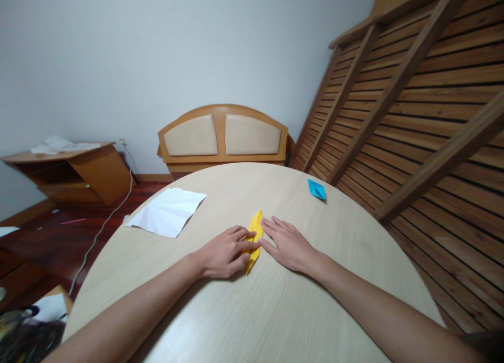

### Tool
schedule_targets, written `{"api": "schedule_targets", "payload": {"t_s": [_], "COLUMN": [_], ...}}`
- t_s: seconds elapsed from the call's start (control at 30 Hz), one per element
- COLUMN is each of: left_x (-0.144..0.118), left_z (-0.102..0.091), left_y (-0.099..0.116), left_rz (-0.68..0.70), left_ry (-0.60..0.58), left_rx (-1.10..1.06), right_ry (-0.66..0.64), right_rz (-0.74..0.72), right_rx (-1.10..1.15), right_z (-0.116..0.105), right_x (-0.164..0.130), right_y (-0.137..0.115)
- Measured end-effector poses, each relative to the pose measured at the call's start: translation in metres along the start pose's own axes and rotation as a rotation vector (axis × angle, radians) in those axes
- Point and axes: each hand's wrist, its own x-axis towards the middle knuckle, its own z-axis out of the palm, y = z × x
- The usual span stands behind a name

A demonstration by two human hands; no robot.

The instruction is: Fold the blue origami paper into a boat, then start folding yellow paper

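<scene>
A folded piece of yellow paper (255, 225), long and pointed at both ends, lies on the round wooden table (252, 321) in front of me. My left hand (226, 252) rests over its left side, the fingers stretched across the paper and partly covering it. At the right edge of the paper is my right hand (289, 243), palm down with fingers extended and the tips touching the edge. Neither hand is wrapped around anything.
A creased white sheet (167, 212) lies on the table's left side. Toward the far right edge sits a folded blue paper piece (317, 190). Beyond the table stand a headboard (221, 158) and, at right, a leaning slatted wooden frame (413, 127). A cable (104, 225) crosses the floor.
</scene>
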Motion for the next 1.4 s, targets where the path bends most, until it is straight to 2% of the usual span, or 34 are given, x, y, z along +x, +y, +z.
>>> {"api": "schedule_targets", "payload": {"t_s": [0.17, 0.3, 0.43, 0.57, 0.93, 1.1, 1.2, 1.4], "left_x": [0.0, 0.0, 0.001, 0.001, 0.001, 0.004, 0.005, 0.005], "left_z": [-0.002, -0.001, 0.004, 0.006, 0.011, 0.015, 0.015, 0.014], "left_y": [0.004, 0.004, -0.001, -0.005, -0.011, -0.015, -0.015, -0.013], "left_rz": [-0.016, -0.073, -0.025, -0.004, 0.022, 0.043, 0.075, 0.097], "left_ry": [0.016, 0.016, 0.027, 0.033, 0.088, 0.146, 0.192, 0.216], "left_rx": [-0.062, -0.066, -0.077, -0.079, -0.093, -0.046, 0.003, 0.104], "right_ry": [-0.03, -0.132, -0.23, -0.249, -0.144, -0.01, 0.071, 0.119], "right_rz": [-0.004, -0.031, -0.057, -0.096, -0.126, -0.087, -0.067, -0.072], "right_rx": [0.038, 0.066, 0.093, 0.12, 0.127, 0.107, 0.149, 0.265], "right_z": [-0.002, -0.006, -0.012, -0.014, -0.014, -0.008, -0.004, 0.003], "right_x": [-0.001, -0.003, -0.004, -0.003, -0.001, 0.001, 0.001, 0.002], "right_y": [0.002, 0.007, 0.015, 0.02, 0.019, 0.012, 0.004, -0.003]}}
